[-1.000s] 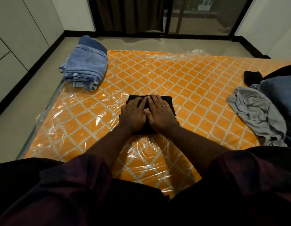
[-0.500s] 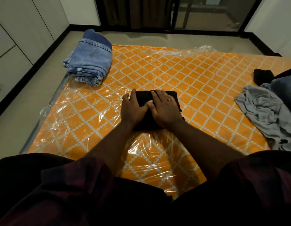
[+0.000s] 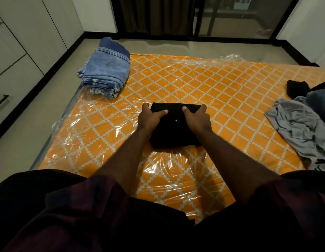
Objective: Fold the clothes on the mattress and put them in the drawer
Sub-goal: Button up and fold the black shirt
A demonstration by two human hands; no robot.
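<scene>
A folded black garment [image 3: 174,130] lies in the middle of the orange patterned mattress [image 3: 203,82], which is wrapped in clear plastic. My left hand [image 3: 150,118] grips its left side, thumb on top and fingers curled round the edge. My right hand [image 3: 198,117] grips its right side the same way. A stack of folded blue jeans [image 3: 107,73] sits at the mattress's far left corner. Unfolded clothes lie at the right edge: a grey garment [image 3: 300,128], a blue one [image 3: 320,99] and a black one [image 3: 297,88].
White cabinet fronts with a dark drawer handle [image 3: 0,102] line the left wall. Grey floor [image 3: 27,142] runs between them and the mattress. Dark curtains and a glass door [image 3: 230,17] stand at the far end. My knees in dark cloth fill the bottom.
My hands lay flat and close together on the black garment. Now they have spread to its two sides and curled round its edges.
</scene>
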